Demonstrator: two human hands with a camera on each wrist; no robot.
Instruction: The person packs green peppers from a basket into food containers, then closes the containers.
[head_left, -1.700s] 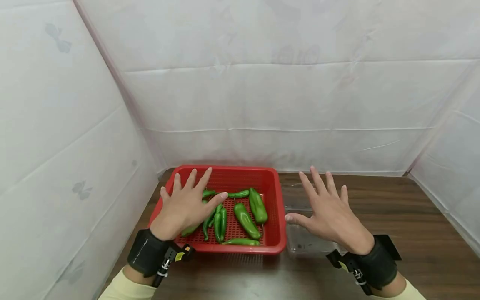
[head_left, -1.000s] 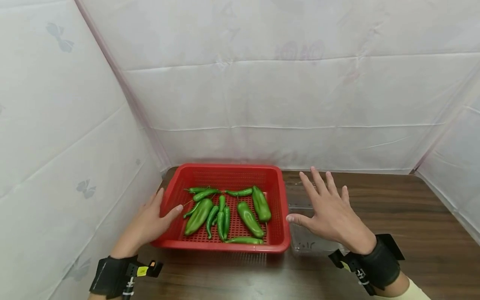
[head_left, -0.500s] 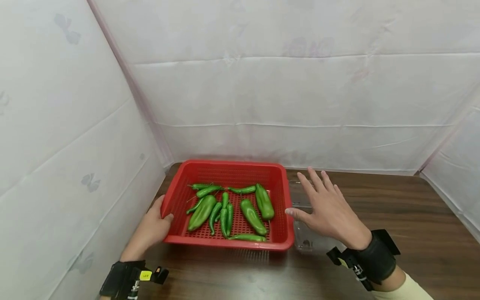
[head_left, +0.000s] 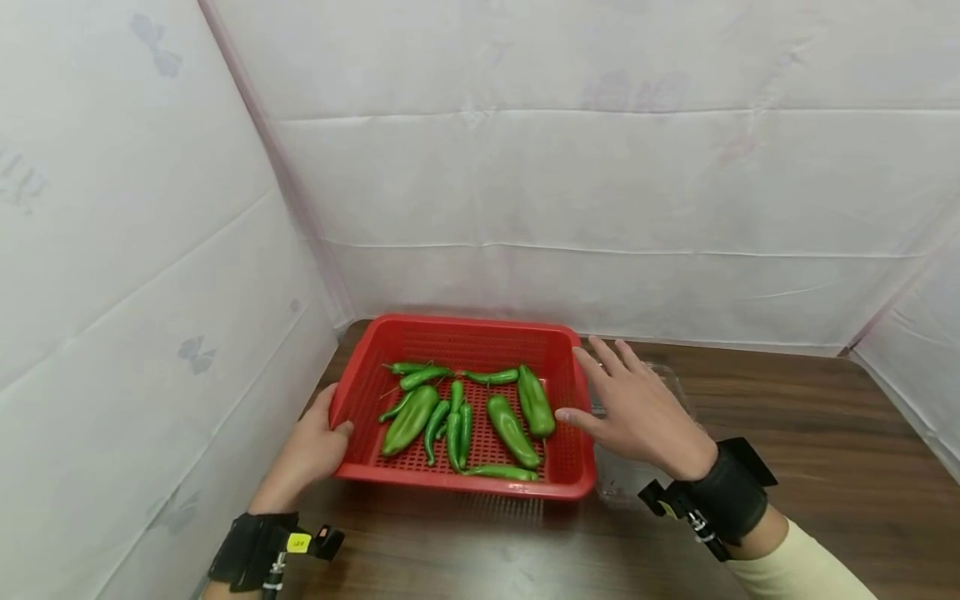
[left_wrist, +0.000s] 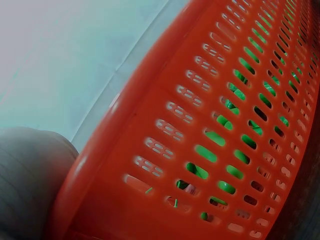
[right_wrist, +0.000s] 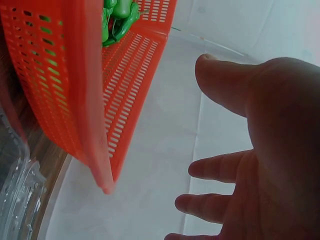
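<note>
A red perforated basket (head_left: 465,490) sits on the wooden table and holds several green peppers (head_left: 512,431), some fat, some thin. My left hand (head_left: 311,450) grips the basket's left rim, thumb hooked over the inside edge. In the left wrist view the basket wall (left_wrist: 200,125) fills the frame, with part of the hand (left_wrist: 25,185) at lower left. My right hand (head_left: 637,412) hovers with its fingers spread above the basket's right rim, thumb toward the peppers, and holds nothing. The right wrist view shows that open palm (right_wrist: 280,150) beside the basket wall (right_wrist: 85,100).
A clear plastic container (head_left: 675,382) lies on the table just right of the basket, mostly under my right hand; its edge (right_wrist: 15,190) shows in the right wrist view. White sheeting walls in the left, back and right sides. Bare wooden table (head_left: 825,467) stretches to the right.
My left hand left its place above the peppers, dropped to the basket's left rim and took hold of it. My right hand drifted left, from over the clear container to the basket's right rim.
</note>
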